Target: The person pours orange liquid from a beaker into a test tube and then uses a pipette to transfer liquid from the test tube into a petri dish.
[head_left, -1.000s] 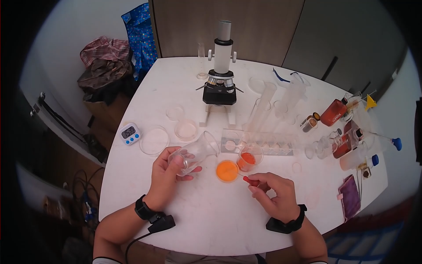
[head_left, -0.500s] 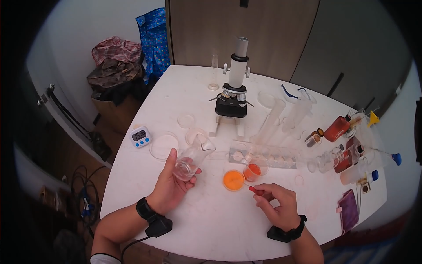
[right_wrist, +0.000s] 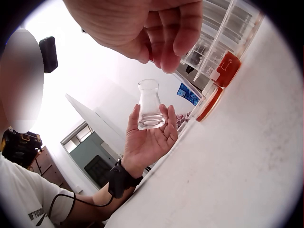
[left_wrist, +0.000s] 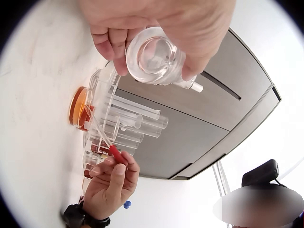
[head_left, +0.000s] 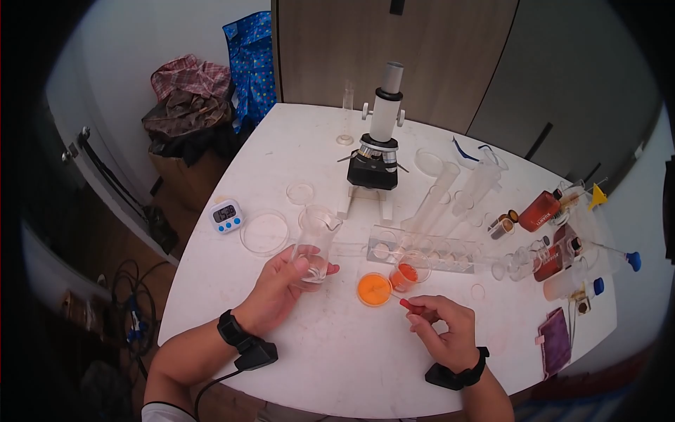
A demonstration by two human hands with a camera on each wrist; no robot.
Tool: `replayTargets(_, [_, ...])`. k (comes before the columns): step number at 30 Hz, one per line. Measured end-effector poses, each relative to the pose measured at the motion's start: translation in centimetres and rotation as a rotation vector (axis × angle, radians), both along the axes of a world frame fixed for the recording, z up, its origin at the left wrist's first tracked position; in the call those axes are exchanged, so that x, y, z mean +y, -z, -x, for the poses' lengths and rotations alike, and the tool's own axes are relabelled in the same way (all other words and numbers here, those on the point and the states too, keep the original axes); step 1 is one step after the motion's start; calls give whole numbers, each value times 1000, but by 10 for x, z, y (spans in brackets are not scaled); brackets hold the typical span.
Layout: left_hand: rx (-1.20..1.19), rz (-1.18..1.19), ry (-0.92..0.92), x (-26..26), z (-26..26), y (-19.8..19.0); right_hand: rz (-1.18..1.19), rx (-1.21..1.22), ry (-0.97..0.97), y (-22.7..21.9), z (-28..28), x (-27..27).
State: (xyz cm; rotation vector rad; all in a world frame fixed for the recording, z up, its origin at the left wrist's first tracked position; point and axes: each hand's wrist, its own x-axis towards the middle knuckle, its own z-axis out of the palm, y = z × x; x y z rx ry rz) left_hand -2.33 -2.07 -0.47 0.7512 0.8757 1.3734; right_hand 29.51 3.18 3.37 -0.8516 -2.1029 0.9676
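A clear glass flask [head_left: 313, 246] is gripped near its base by the left hand [head_left: 271, 295], mouth upward, above the table. The right hand [head_left: 446, 330] pinches the red bulb [head_left: 413, 307] of a glass dropper, whose tip reaches a shallow dish of orange liquid [head_left: 374, 289]. Just behind the dish stands a small beaker with red-orange liquid [head_left: 405, 276]. In the left wrist view, the flask's round base [left_wrist: 154, 56] faces the camera, and the dropper [left_wrist: 100, 130] slants into the dish [left_wrist: 76, 107]. In the right wrist view, the bulb is hidden by the fingers.
Behind the beaker is a clear rack [head_left: 422, 252] with tubes. A microscope [head_left: 376, 141] stands at the back. Timer [head_left: 225, 215] and empty dishes [head_left: 264, 232] lie at the left; bottles [head_left: 540, 211], a funnel [head_left: 598, 195] and a purple cloth [head_left: 555, 341] at the right.
The left hand has turned the flask from tilted rightward to nearly upright. The right hand keeps its pinch on the dropper, tip at the dish. The head view has shifted.
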Motion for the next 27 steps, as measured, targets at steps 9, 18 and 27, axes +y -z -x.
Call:
replayTargets(9, [348,-81,-85,0,-7,-6,-5,11,0,-1,0,0])
replayTargets(18, [575,-203,-124,4,-4,4,-13,37,2,2,2,1])
replayTargets(27, [583,-188,-146,5,-7,2,58,24,-27,0,0,2])
